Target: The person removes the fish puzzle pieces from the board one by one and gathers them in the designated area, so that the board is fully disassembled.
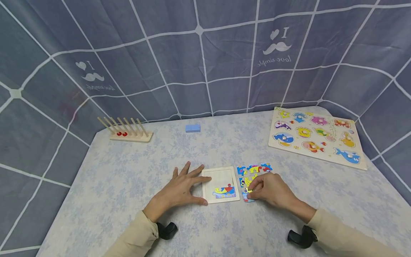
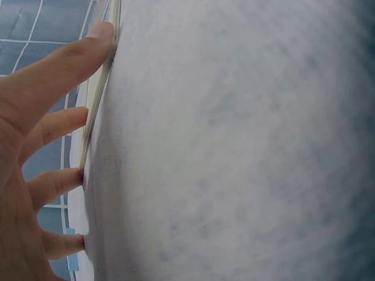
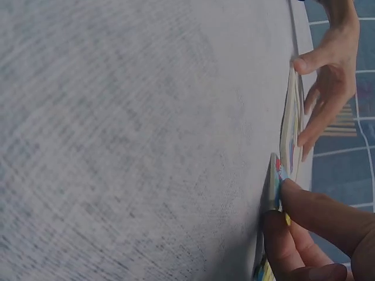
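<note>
A square wooden puzzle tray point(image 1: 210, 175) lies on the table, with a few joined pieces point(image 1: 224, 192) in its lower right part. My left hand point(image 1: 183, 189) spreads its fingers along the tray's left side; thumb and fingertips touch the tray, as the left wrist view also shows. Right of the tray lies a group of colourful jigsaw pieces point(image 1: 253, 169), partly covered by my right hand point(image 1: 273, 191). Its thumb and index finger pinch a jigsaw piece point(image 3: 275, 181) at the near end of that group. The piece's printed picture is mostly hidden.
A wooden peg stand point(image 1: 131, 136) with red beads is at the back left. A blue block point(image 1: 192, 128) lies at the back middle. To the right is a sea-animal knob puzzle board point(image 1: 321, 151). A grey-blue checked curtain point(image 1: 224, 53) hangs behind the table.
</note>
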The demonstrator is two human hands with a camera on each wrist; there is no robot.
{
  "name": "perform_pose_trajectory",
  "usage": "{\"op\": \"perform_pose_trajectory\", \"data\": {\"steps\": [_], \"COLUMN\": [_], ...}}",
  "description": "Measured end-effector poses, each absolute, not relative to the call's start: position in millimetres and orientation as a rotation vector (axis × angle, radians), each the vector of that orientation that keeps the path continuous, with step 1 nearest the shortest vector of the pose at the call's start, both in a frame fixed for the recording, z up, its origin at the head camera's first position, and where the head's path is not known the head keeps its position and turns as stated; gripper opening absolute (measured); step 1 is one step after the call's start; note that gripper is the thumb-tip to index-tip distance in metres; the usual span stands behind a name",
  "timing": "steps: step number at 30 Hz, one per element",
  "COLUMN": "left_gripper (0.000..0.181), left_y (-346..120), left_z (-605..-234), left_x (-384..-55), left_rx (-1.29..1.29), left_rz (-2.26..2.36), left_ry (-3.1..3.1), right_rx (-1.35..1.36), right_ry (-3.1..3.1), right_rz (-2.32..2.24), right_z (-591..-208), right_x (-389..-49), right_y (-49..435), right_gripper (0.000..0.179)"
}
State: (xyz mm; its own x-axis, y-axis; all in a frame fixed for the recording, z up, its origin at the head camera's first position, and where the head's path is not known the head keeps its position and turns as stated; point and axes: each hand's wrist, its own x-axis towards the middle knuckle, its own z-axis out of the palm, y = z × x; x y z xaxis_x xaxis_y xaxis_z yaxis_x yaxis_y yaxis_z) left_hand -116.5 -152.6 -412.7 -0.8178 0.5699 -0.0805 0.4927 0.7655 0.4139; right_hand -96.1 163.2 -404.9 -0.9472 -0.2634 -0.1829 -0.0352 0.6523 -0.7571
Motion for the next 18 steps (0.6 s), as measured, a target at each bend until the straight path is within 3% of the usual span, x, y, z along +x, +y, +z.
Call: {"op": "perform_pose_trajectory", "data": {"steps": [18], "left_gripper": [0.074], "left_y": [-153.7], "left_z": [-413.6], "left_x": [-116.6], "left_rx": [0.852], "left_rz": [0.574], "left_ry": [2.756], "right_rx": [-0.232], "right_ry": [2.664], "right_rz": [-1.045], "right_z": [-402.7], "right_x": [-96.5], "right_y": [159.2], "right_gripper": [0.016]}}
